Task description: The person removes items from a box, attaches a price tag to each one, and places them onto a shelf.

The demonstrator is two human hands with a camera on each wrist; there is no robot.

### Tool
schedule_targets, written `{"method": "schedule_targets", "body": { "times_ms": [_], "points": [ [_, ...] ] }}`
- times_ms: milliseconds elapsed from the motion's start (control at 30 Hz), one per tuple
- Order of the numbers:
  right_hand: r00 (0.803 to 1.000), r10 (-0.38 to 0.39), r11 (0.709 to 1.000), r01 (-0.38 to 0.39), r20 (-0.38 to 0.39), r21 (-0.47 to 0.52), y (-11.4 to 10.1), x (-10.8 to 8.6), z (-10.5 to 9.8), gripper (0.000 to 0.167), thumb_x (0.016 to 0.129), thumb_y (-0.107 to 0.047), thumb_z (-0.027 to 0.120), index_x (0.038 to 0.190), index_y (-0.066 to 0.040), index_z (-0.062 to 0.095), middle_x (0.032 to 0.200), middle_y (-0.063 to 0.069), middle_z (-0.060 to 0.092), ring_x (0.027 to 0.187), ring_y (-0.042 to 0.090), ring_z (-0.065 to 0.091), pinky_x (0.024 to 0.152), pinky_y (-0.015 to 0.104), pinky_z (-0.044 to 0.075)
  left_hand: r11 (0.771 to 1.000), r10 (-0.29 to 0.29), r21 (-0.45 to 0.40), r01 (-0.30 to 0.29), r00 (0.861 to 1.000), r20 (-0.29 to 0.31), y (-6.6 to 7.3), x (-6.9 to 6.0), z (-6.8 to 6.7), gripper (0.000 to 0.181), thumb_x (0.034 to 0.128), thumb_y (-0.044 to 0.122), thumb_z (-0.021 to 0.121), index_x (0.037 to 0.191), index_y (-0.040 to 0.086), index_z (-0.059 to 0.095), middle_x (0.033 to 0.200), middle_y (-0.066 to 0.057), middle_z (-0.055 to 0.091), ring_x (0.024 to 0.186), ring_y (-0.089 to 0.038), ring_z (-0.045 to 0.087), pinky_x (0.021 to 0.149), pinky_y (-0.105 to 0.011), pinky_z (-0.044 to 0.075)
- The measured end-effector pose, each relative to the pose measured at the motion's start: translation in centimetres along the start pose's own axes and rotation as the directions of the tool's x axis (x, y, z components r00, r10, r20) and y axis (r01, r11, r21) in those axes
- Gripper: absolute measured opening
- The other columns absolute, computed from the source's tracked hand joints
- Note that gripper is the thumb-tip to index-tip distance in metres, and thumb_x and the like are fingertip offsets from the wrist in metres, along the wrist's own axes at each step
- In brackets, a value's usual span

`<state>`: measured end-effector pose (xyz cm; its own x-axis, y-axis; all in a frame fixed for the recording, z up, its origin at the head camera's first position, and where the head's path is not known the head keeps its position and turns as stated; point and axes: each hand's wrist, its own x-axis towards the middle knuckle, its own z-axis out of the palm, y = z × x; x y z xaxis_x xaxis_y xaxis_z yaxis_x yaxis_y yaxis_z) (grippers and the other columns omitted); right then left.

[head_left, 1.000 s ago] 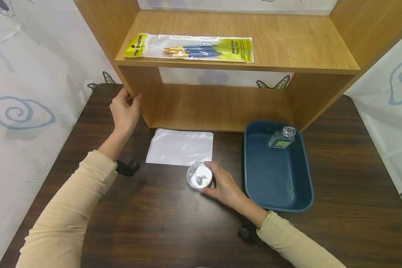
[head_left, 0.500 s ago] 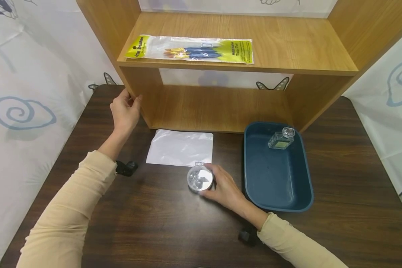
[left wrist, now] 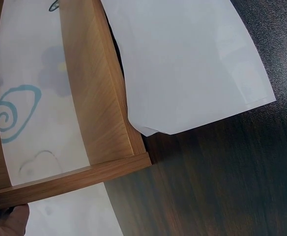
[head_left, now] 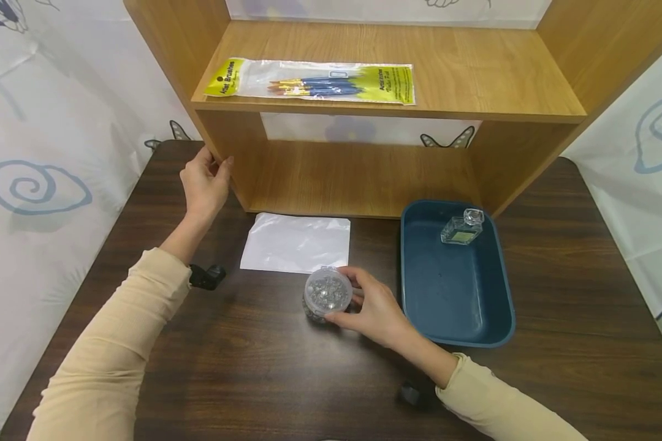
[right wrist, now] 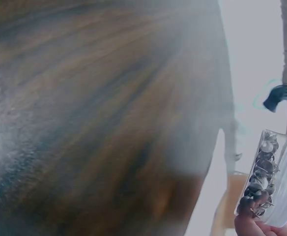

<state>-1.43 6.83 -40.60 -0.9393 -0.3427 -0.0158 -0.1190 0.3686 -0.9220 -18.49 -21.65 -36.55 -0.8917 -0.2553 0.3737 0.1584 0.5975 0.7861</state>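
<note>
My right hand (head_left: 379,311) holds a round clear plastic container (head_left: 327,293) by its right side, thumb in front and fingers behind. Small silver pieces (right wrist: 261,179) that look like thumbtacks lie inside it, seen through the wall in the right wrist view. The container is over the dark table, just in front of a flat white sheet or pouch (head_left: 296,242). At the left, my left hand (head_left: 205,187) pinches the front edge of the wooden shelf's side panel (left wrist: 79,178) between thumb and fingers; only the fingertips show in the left wrist view.
The wooden shelf (head_left: 364,165) stands at the back of the table (head_left: 243,367). A pack of artist brushes (head_left: 320,86) lies on its upper board. Right of my right hand sits a blue tray (head_left: 444,306) holding a glass bottle (head_left: 463,228).
The container has tilted: its glare is gone, and its contents and front side now show. My right wrist has shifted slightly right. My left hand keeps its place on the panel.
</note>
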Motion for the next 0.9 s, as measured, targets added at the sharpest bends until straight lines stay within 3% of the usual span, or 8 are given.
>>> {"method": "schedule_targets", "body": {
  "times_ms": [167,333,567,700,800,900],
  "points": [
    [0.998,0.052,0.996,-0.053,0.023,0.074,-1.1,-0.3,-1.4,0.069,0.070,-0.009,0.082,0.129,0.000,0.047,0.120,0.016,0.057,0.110,0.028,0.058,0.087,0.025,0.051,1.000,0.004,0.024,-0.004,1.000,-0.005,0.0,0.1,0.0,0.020,0.0915,0.007,0.056,0.105,-0.004,0.064,0.103,-0.018,0.069,0.100,-0.025,0.065,0.077,-0.023,0.054],
    [0.998,0.049,0.989,-0.054,0.034,0.141,-1.9,-0.7,-3.2,0.067,0.071,-0.007,0.081,0.129,0.000,0.047,0.121,0.017,0.056,0.108,0.027,0.058,0.088,0.027,0.050,0.999,0.019,0.040,-0.018,1.000,-0.015,0.0,0.1,0.0,0.019,0.0910,0.008,0.056,0.103,-0.004,0.064,0.100,-0.019,0.069,0.098,-0.024,0.066,0.074,-0.016,0.052],
    [1.000,0.023,0.993,-0.023,0.007,0.113,-3.4,-1.2,-7.0,0.067,0.072,-0.005,0.080,0.130,-0.003,0.046,0.121,0.014,0.056,0.107,0.025,0.058,0.091,0.035,0.049,0.998,0.028,0.051,-0.027,0.999,-0.019,-0.1,-0.2,-0.1,0.019,0.0903,0.008,0.056,0.102,-0.004,0.064,0.096,-0.019,0.069,0.094,-0.023,0.067,0.066,-0.007,0.045],
    [0.998,-0.038,0.998,0.040,-0.045,0.053,-4.7,-1.2,-10.3,0.065,0.074,-0.002,0.077,0.131,-0.002,0.045,0.120,0.012,0.055,0.109,0.021,0.057,0.094,0.040,0.047,0.998,0.024,0.053,-0.023,1.000,-0.020,0.0,-0.3,-0.2,0.019,0.0901,0.009,0.057,0.102,-0.004,0.064,0.095,-0.019,0.069,0.094,-0.024,0.067,0.064,-0.006,0.043],
    [0.989,-0.099,0.995,0.099,-0.112,0.002,-6.0,-0.9,-13.0,0.064,0.074,0.002,0.075,0.130,-0.001,0.046,0.117,0.009,0.056,0.106,0.016,0.057,0.094,0.032,0.047,0.998,0.027,0.050,-0.026,0.999,-0.017,0.1,-0.2,-0.3,0.019,0.0902,0.009,0.057,0.102,-0.005,0.064,0.095,-0.020,0.069,0.094,-0.023,0.067,0.064,-0.005,0.043],
    [0.971,-0.146,0.988,0.154,-0.188,0.028,-7.2,-0.5,-15.6,0.062,0.074,0.009,0.073,0.129,0.000,0.047,0.114,0.009,0.055,0.102,0.014,0.057,0.090,0.021,0.047,0.998,0.040,0.047,-0.039,0.999,-0.011,0.2,-0.1,-0.3,0.020,0.0903,0.009,0.057,0.102,-0.006,0.063,0.095,-0.021,0.069,0.094,-0.023,0.067,0.066,-0.005,0.043]
  ]
}}
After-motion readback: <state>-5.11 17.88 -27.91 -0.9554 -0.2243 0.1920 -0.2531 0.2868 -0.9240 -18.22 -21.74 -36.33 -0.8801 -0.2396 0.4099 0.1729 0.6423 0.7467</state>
